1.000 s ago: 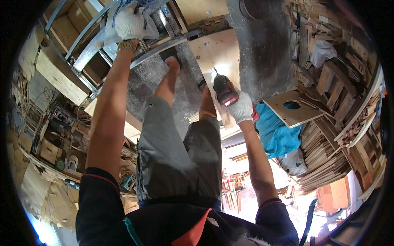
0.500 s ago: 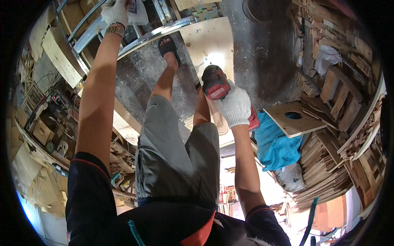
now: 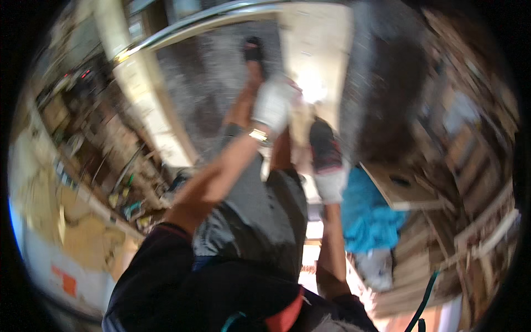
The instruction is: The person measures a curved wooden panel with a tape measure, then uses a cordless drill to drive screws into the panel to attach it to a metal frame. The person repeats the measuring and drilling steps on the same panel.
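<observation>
My right hand [image 3: 330,186], in a white knitted glove, grips a black and red cordless drill [image 3: 323,146] whose body points up over a pale plywood strip [image 3: 326,50]. A bright patch of light shines on that strip just beyond the drill. My left hand [image 3: 272,103], gloved too and with a watch [image 3: 259,134] at the wrist, reaches to the strip's left edge, left of the drill. Motion smears its fingers, so what they hold, if anything, does not show.
A curved metal-edged frame [image 3: 207,16] runs across the top. On the right, a board with a round hole [image 3: 395,182] lies near a blue bag [image 3: 370,216] and stacked wood strips [image 3: 426,254]. Wood scraps [image 3: 99,149] fill the left side. My sandalled foot [image 3: 253,52] stands on the dark floor.
My left hand has come down and right from the metal frame, where it was at a clear plastic bag. My right hand and the drill have moved slightly right and down. The view has shifted and blurred.
</observation>
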